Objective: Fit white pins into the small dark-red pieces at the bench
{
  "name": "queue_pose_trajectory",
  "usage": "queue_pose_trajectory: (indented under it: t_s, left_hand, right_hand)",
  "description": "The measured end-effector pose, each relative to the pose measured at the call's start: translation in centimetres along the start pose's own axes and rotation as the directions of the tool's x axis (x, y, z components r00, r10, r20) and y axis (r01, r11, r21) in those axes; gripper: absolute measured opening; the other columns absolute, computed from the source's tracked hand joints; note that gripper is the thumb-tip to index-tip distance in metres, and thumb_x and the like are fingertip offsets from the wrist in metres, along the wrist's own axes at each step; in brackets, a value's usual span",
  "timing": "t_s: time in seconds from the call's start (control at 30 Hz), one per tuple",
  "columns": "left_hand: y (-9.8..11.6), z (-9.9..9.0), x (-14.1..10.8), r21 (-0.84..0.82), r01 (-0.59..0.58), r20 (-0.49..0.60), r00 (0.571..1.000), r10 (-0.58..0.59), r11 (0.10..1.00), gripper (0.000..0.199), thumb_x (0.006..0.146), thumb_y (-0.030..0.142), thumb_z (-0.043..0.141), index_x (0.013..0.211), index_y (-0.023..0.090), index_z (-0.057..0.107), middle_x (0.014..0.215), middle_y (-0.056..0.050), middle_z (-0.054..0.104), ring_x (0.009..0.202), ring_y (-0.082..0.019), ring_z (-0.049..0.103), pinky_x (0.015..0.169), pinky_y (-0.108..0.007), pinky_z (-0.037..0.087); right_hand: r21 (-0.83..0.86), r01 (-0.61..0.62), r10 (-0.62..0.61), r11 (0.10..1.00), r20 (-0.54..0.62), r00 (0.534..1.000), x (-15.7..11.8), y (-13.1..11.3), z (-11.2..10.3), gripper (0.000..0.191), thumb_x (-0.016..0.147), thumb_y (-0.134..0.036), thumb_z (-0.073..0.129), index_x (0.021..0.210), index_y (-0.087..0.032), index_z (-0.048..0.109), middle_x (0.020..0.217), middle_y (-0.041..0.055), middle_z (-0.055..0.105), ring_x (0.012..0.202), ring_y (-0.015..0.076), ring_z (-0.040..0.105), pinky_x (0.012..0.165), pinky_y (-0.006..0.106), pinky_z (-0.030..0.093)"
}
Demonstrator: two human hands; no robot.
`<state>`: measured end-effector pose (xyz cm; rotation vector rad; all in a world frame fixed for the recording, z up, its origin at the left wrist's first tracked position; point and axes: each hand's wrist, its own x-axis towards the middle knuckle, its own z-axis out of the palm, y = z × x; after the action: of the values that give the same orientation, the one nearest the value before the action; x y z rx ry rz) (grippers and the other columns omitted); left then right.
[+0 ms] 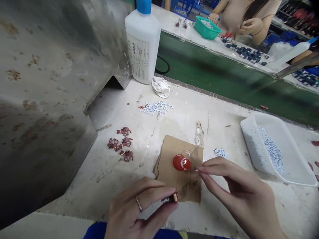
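My left hand [143,205], with a ring on one finger, pinches a small dark figurine piece [171,198] with a tan end; most of it is hidden by the fingers. Between thumb and forefinger of my right hand [239,189] is a tiny white piece [197,170], too small to make out. Just left of those fingertips a small cup of red liquid [179,162] stands on a torn piece of cardboard [169,149]. Beyond the right hand lies a little heap of pale blue-white pieces [220,152].
Several brown horse figurines [127,155] lie at left, beside a metal housing [50,99]. Farther back are scattered white pieces [157,108], a crumpled white cloth [160,87] and a large bottle [143,46]. A white tub [256,149] holds small pieces. A co-worker [239,23] sits across the green belt [211,68].
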<state>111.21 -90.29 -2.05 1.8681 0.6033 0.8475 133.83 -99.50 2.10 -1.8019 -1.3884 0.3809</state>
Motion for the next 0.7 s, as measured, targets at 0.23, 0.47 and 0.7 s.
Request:
queue_pose_trajectory:
  t_s: [0.23, 0.47, 0.7]
  left_hand:
    - [0.5, 0.7, 0.7, -0.077, -0.011, -0.001, 1.000, 0.011, 0.997, 0.016, 0.098, 0.016, 0.079, 0.112, 0.023, 0.075, 0.103, 0.004, 0.085, 0.092, -0.005, 0.082, 0.093, -0.004, 0.061]
    - [0.8, 1.4, 1.2, -0.078, -0.009, -0.120, 0.993, 0.000, 0.997, 0.019, 0.093, 0.034, 0.086, 0.108, 0.022, 0.082, 0.092, -0.005, 0.083, 0.087, -0.018, 0.084, 0.079, -0.018, 0.071]
    - [0.8, 2.3, 1.6, -0.017, -0.027, -0.191, 0.981, 0.023, 0.999, 0.034, 0.087, 0.056, 0.087, 0.102, 0.025, 0.084, 0.087, -0.007, 0.081, 0.088, -0.023, 0.083, 0.076, -0.026, 0.073]
  right_hand:
    - [0.270, -0.089, 0.054, 0.959, 0.135, 0.989, -1.3, -2.5, 1.5, 0.035, 0.088, -0.014, 0.074, 0.100, -0.046, 0.082, 0.091, -0.0036, 0.088, 0.083, 0.0255, 0.087, 0.068, 0.033, 0.076]
    - [0.313, -0.079, 0.041, 0.947, 0.126, 0.991, -1.4, -2.2, 1.6, 0.038, 0.089, -0.014, 0.075, 0.105, -0.048, 0.083, 0.091, -0.0041, 0.089, 0.080, 0.0241, 0.087, 0.064, 0.030, 0.074]
    - [0.206, 0.078, -0.118, 0.975, 0.186, 0.975, -1.7, -1.7, 1.0, 0.034, 0.091, -0.016, 0.078, 0.118, -0.036, 0.082, 0.100, 0.0042, 0.089, 0.082, 0.0243, 0.088, 0.068, 0.024, 0.074]
